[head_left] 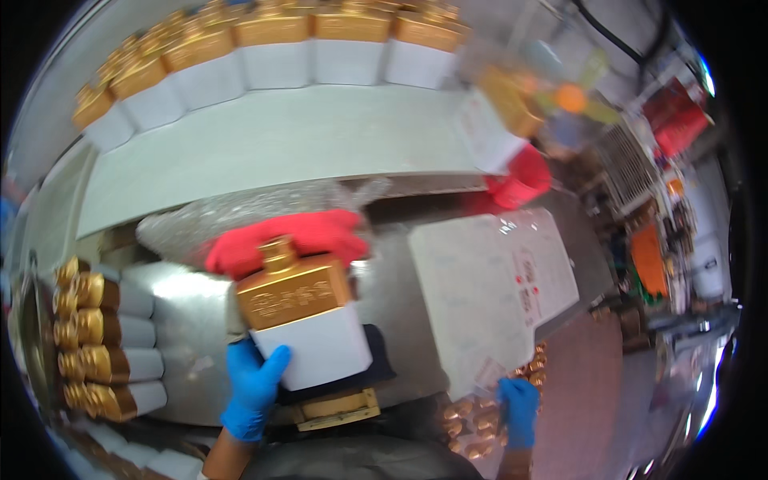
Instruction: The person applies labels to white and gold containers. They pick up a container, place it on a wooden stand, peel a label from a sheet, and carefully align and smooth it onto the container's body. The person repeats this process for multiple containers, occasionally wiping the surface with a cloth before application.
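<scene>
My left hand (250, 390), in a blue glove, grips a flat rectangular bottle (318, 348) by its lower left side, thumb across the front. The bottle has a white body, an embossed gold shoulder and a gold neck; it leans slightly left above a dark cloth (382, 356). My right hand (520, 410), also blue-gloved, is closed at the lower right beside small shiny gold caps (482, 424). What its fingers hold, if anything, is hidden. A red knitted glove (292, 230) lies just behind the held bottle.
Similar bottles (348, 60) line the pale shelf (288, 132) at the back. More gold-necked bottles (128, 364) lie stacked at the left. Crumpled clear plastic (184, 228) lies behind the red glove. A whitish plastic sheet (472, 288) covers the right middle; a red cup (524, 178) stands beyond it.
</scene>
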`<state>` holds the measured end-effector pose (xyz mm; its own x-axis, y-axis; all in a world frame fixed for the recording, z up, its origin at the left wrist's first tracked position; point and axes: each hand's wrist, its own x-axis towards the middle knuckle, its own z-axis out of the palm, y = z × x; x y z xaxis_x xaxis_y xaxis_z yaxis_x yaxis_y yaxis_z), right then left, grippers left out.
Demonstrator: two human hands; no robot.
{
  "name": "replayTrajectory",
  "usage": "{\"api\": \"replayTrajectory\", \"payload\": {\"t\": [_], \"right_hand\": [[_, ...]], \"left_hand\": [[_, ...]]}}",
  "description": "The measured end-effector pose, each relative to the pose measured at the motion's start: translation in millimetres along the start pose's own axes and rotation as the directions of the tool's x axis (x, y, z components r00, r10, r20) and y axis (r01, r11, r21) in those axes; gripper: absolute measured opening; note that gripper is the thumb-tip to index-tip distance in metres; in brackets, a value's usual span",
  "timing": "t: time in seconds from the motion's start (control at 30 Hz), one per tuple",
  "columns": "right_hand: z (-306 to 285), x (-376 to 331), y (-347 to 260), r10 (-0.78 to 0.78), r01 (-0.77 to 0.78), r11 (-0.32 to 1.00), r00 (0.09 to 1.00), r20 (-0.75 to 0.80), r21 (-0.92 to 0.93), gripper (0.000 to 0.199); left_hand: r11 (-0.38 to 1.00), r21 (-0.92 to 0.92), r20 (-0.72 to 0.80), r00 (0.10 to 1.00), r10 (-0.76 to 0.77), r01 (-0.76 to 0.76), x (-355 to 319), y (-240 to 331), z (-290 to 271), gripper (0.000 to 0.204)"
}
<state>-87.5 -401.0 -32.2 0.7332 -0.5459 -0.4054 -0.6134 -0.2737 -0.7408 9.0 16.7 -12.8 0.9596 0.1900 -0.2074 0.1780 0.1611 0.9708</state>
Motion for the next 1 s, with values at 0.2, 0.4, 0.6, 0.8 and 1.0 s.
{"api": "replayTrajectory", "payload": {"t": [0.2,0.4,0.6,0.8,1.0], "right_hand": [[11,-40,-88,-0.713,0.577,0.637,0.693,-0.106,-0.512,0.007],[112,-71,-203,-0.741,0.787,0.589,0.436,0.511,0.183,0.009],[182,-65,-199,-0.498,0.317,0.863,0.668,0.553,0.394,0.015],[187,-56,-192,-0.623,0.549,0.777,0.596,0.507,0.308,0.016],[186,-52,-193,-0.584,0.477,0.812,0.637,0.504,0.337,0.016]], "left_hand": [[0.977,-0.118,0.186,0.962,0.198,-0.178,16,10,10,0.093],[0.994,-0.079,0.100,0.991,0.088,-0.080,8,0,-9,0.082],[0.975,0.051,0.143,0.968,0.208,-0.217,-6,-4,-4,0.081],[0.930,0.316,0.042,0.982,0.186,-0.189,-11,-2,13,0.078],[0.954,0.261,0.026,0.989,0.146,-0.148,-11,-5,21,0.074]]}}
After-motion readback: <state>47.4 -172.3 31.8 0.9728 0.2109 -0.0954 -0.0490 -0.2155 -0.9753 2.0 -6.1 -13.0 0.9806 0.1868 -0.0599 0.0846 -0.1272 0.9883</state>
